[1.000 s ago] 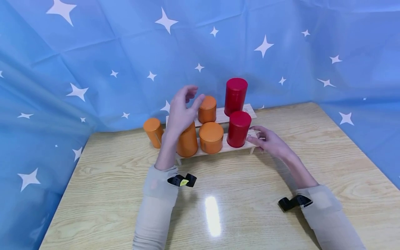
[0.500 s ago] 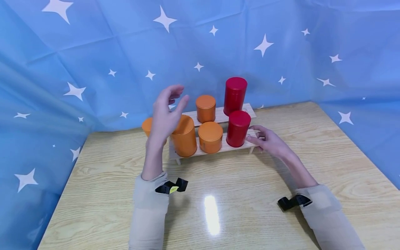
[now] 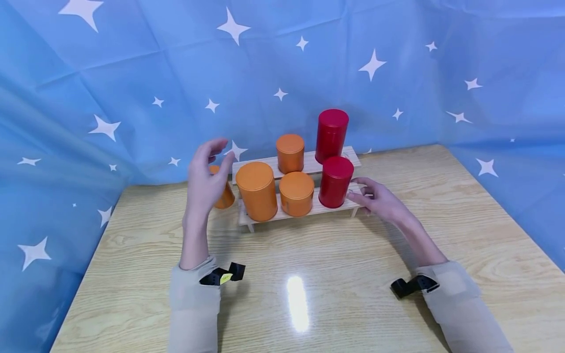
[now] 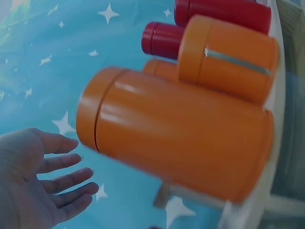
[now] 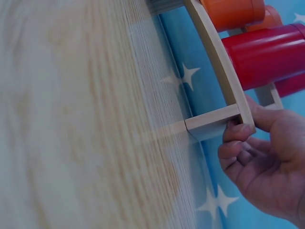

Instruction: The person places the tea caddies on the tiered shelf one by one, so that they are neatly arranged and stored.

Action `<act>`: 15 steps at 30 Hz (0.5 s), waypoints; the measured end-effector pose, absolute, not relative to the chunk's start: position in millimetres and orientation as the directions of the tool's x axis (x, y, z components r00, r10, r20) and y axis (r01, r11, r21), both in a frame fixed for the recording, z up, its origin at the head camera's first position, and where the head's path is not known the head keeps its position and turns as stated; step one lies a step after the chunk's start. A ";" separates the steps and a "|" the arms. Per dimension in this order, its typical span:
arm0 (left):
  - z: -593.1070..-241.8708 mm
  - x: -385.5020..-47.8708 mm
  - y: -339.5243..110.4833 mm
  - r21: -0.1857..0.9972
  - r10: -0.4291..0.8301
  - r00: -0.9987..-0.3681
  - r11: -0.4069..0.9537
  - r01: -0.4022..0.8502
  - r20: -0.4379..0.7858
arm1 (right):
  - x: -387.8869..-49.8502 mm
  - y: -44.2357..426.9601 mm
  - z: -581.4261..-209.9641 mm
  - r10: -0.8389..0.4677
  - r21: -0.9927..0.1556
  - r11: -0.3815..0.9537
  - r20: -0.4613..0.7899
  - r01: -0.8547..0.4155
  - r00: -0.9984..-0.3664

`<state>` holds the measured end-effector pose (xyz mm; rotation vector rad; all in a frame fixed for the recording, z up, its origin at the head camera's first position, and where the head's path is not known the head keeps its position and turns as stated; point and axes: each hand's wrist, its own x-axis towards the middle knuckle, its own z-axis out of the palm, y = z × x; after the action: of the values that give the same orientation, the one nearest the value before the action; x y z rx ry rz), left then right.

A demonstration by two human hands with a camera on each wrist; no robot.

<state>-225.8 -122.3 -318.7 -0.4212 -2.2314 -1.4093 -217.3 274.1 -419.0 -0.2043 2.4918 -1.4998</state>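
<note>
My right hand pinches the right end of a two-tier wooden display rack; in the right wrist view the thumb lies above the board end and curled fingers are beneath. My left hand hovers left of the rack, fingers loosely bent and holding nothing. Partly behind it, a slim orange canister stands on the table. On the front tier are a tall orange canister, a short wide orange canister and a red canister. Behind them stand a small orange canister and a tall red canister.
The light wood-grain table extends in front of the rack and to both sides. A blue cloth with white stars hangs close behind. Each sleeve carries a black camera mount, such as the left mount.
My left hand has moved left, from in front of the rack's left part to beside its left end, uncovering the tall orange canister. My right hand stays at the rack's right end.
</note>
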 end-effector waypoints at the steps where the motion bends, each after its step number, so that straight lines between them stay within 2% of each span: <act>1: -320.6 -225.9 -125.3 0.761 0.006 -0.848 0.437 0.479 0.530 | -217.0 274.0 -419.0 -0.232 -0.884 0.468 -0.121 -0.002 -0.965; 15: -344.3 -236.7 -157.2 0.762 -0.024 -0.918 0.567 0.314 0.396 | -216.1 274.6 -419.1 -0.229 -0.884 0.468 -0.119 -0.001 -0.966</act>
<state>-236.7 -157.2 -344.3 -0.2363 -2.4406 -1.2907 -216.1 274.6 -419.1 -0.1988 2.4949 -1.5022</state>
